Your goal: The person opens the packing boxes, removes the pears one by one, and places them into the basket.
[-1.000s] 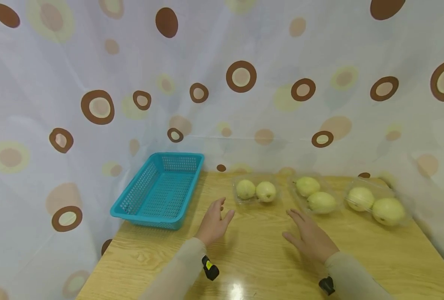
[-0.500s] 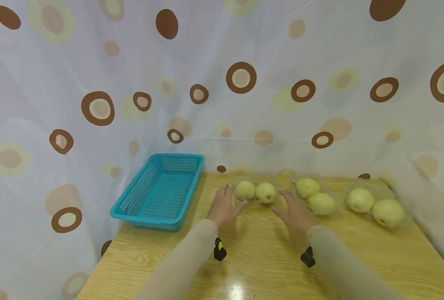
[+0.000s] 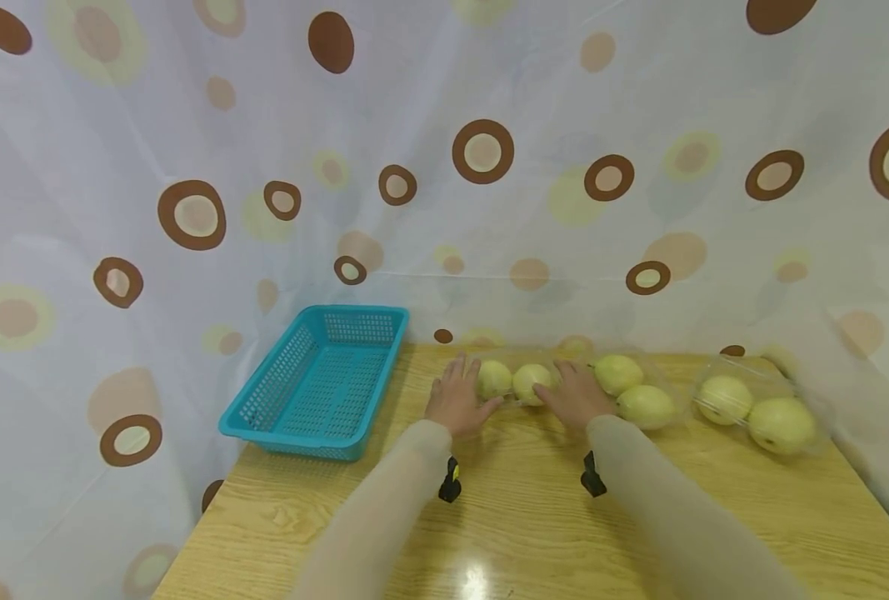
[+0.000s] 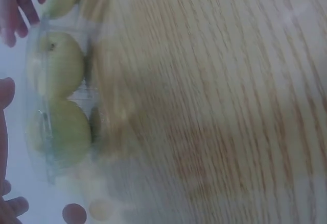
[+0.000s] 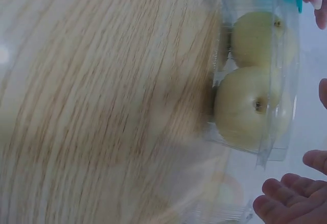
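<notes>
A clear plastic box with two yellow-green fruits point(image 3: 531, 384) stands near the table's back edge, between the two hands. My left hand point(image 3: 459, 400) is at the box's left end, fingers extended and thumb pointing inward. At its right end is my right hand point(image 3: 577, 397), its thumb over the front of the right fruit. In the right wrist view the fruit point(image 5: 250, 106) shows through the clear wall, with my right fingers point(image 5: 291, 198) spread beside the box. The left wrist view shows the box's fruits point(image 4: 64, 132) too. Whether either hand touches the box, I cannot tell.
A blue-green perforated basket point(image 3: 402, 333) stands at the table's back left, with nothing in it. Right of my right hand are two more clear boxes, holding fruits point(image 3: 646, 407) and other fruits point(image 3: 781, 425). A spotted curtain point(image 3: 481, 242) hangs behind the wooden table point(image 3: 519, 517).
Both hands have moved forward and inward, from above the table in front of the middle box to its two ends. The boxes and basket have stayed in place.
</notes>
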`<act>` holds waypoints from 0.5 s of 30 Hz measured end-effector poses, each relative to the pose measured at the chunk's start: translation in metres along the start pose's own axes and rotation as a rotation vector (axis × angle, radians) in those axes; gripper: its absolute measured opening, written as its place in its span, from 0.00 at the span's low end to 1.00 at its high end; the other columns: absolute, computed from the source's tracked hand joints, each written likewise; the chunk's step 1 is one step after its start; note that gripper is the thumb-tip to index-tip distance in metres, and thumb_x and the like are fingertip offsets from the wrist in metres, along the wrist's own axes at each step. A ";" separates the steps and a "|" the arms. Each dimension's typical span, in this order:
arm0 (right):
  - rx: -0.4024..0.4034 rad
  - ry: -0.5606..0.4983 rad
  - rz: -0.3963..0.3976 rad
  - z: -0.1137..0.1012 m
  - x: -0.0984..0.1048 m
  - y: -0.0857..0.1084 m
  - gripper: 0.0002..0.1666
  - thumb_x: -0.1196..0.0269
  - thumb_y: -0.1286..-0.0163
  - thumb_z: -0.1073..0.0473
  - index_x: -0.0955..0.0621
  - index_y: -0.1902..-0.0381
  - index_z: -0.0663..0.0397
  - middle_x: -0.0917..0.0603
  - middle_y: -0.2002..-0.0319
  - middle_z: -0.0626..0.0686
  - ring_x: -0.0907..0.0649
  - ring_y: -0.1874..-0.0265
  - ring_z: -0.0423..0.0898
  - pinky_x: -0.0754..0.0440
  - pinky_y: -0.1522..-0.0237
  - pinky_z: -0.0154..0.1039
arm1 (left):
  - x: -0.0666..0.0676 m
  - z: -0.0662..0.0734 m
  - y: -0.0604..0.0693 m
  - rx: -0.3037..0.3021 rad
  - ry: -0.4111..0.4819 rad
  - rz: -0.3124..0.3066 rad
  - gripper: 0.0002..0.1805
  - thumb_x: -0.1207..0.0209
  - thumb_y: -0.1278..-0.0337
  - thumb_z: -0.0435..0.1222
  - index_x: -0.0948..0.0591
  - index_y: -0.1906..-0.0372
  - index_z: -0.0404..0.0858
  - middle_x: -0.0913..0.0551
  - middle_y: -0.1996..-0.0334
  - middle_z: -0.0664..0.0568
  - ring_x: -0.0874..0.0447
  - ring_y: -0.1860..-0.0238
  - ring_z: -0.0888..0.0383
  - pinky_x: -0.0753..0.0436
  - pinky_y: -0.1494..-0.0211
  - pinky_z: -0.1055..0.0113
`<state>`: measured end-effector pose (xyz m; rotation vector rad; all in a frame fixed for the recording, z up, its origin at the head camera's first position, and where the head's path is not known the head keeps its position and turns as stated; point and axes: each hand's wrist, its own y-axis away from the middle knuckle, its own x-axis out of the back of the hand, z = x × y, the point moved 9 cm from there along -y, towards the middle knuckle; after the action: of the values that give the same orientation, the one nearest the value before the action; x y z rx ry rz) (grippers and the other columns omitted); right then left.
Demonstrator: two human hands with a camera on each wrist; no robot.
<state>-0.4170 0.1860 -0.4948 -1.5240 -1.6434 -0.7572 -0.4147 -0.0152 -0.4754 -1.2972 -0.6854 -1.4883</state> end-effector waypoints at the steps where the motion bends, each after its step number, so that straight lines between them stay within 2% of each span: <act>1: -0.003 0.007 -0.009 0.001 -0.002 -0.002 0.51 0.52 0.32 0.29 0.46 0.25 0.57 0.45 0.28 0.66 0.43 0.31 0.66 0.39 0.40 0.69 | -0.003 -0.001 -0.001 0.000 -0.009 -0.006 0.46 0.50 0.39 0.64 0.44 0.25 0.43 0.50 0.25 0.42 0.49 0.27 0.45 0.38 0.33 0.41; 5: -0.001 -0.005 -0.031 0.000 -0.006 -0.009 0.52 0.54 0.32 0.26 0.47 0.24 0.56 0.49 0.27 0.68 0.47 0.30 0.68 0.43 0.39 0.71 | -0.014 -0.003 -0.006 0.003 -0.021 -0.035 0.46 0.51 0.40 0.65 0.44 0.24 0.45 0.50 0.25 0.44 0.49 0.27 0.45 0.39 0.34 0.39; 9: 0.022 0.017 -0.043 -0.006 -0.009 -0.013 0.48 0.53 0.30 0.30 0.45 0.25 0.55 0.48 0.28 0.70 0.46 0.31 0.70 0.43 0.39 0.71 | -0.024 0.001 -0.009 -0.005 -0.080 -0.069 0.44 0.56 0.41 0.69 0.43 0.25 0.52 0.50 0.25 0.44 0.49 0.27 0.45 0.38 0.34 0.39; 12: 0.040 0.050 -0.054 -0.010 -0.010 -0.015 0.44 0.52 0.28 0.33 0.43 0.25 0.54 0.46 0.29 0.71 0.43 0.32 0.71 0.43 0.39 0.71 | -0.026 0.007 -0.010 -0.021 -0.112 -0.080 0.40 0.58 0.40 0.69 0.40 0.26 0.56 0.49 0.25 0.43 0.48 0.27 0.43 0.38 0.34 0.39; 15: 0.046 0.052 -0.060 -0.011 -0.011 -0.017 0.42 0.51 0.27 0.36 0.42 0.25 0.54 0.44 0.30 0.71 0.40 0.33 0.71 0.43 0.39 0.70 | -0.026 0.012 -0.011 -0.029 -0.114 -0.066 0.36 0.57 0.37 0.66 0.38 0.27 0.57 0.47 0.26 0.43 0.46 0.28 0.43 0.37 0.34 0.40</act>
<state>-0.4328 0.1693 -0.4971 -1.4169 -1.6638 -0.7794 -0.4221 0.0076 -0.4942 -1.4016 -0.7899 -1.4906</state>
